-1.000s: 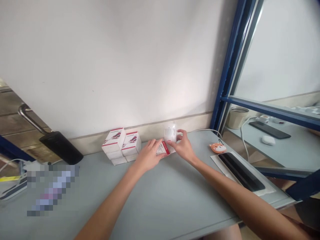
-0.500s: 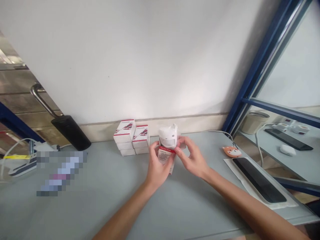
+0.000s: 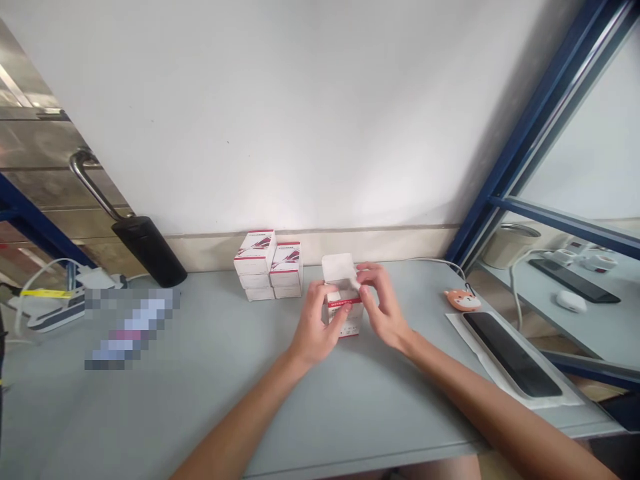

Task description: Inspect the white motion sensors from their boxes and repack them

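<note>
A small white carton [image 3: 349,327] with a red band reading "DETECTOR" stands on the grey table, its lid flap [image 3: 337,268] raised at the back. My left hand [image 3: 316,327] is closed around the carton's left side, thumb across the front. At the upper right edge, my right hand [image 3: 383,307] pinches what looks like a side flap of the carton. Fingers and flaps mostly hide what is inside. Left of the hands, several matching cartons [image 3: 254,265] are stacked in two columns against the wall.
A black cylinder [image 3: 150,252] leans at the back left, near a power strip [image 3: 60,313] and a blurred-out item [image 3: 133,330]. On the right lie an orange animal-faced case [image 3: 463,300] and a dark phone-like slab [image 3: 510,353] on white paper. A blue-framed mirror [image 3: 575,213] borders the right side.
The white plastic-wrapped device that stuck out of the carton's top has gone down inside, out of sight. The lid flap now shows upright, and my right hand has shifted to the carton's upper edge.
</note>
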A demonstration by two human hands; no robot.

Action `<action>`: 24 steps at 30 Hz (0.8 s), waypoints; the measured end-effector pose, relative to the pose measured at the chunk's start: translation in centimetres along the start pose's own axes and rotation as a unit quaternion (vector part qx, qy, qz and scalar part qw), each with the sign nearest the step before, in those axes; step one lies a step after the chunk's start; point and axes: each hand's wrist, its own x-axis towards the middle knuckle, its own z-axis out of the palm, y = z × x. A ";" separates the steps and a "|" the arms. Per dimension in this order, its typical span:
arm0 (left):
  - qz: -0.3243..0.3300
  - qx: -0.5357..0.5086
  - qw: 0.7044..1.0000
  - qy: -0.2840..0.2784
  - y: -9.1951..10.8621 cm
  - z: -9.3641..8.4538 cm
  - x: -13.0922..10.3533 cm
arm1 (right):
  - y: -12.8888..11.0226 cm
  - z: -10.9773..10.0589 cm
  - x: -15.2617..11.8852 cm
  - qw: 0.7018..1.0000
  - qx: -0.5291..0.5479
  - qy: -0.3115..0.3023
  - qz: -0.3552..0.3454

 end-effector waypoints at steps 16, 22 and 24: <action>-0.051 -0.104 0.993 0.021 -0.9 0.9 -0.4 | -1.7 -0.8 0.9 0.999 0.000 -0.024 -0.027; 0.024 -0.057 0.998 -0.006 -1.0 0.6 -0.3 | -2.2 -1.2 1.2 0.999 -0.004 -0.008 -0.032; 0.047 -0.041 0.998 -0.007 -1.2 0.4 -0.1 | -2.1 -1.4 1.3 0.999 0.013 -0.033 -0.029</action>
